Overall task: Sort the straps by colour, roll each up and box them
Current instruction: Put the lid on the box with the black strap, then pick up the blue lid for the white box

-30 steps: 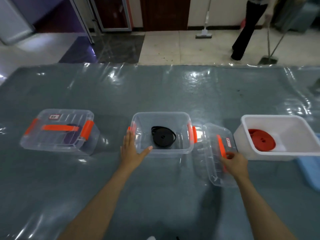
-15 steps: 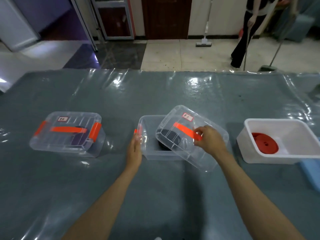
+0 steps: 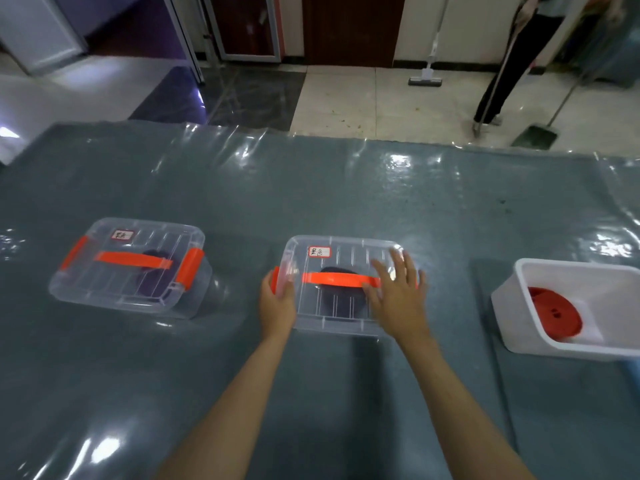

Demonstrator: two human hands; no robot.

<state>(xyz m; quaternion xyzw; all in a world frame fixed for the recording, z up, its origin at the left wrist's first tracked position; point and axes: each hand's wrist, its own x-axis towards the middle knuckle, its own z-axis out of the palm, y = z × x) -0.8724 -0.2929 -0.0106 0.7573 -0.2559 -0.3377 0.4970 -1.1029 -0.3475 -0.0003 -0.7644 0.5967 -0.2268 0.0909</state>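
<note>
Right hand (image 3: 398, 299), fingers spread, presses clear orange-handled lid (image 3: 346, 258) down; left hand (image 3: 277, 304) grips clear plastic box (image 3: 332, 325) at its left end.

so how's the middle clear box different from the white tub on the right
The middle clear box is see-through and lidded; the white tub is opaque and open-topped. The clear box holds a dark roll, the white tub a red roll. The left hand grips the clear box's end and the right hand lies flat on its lid; nothing touches the white tub. Both sit on the grey table.
</note>
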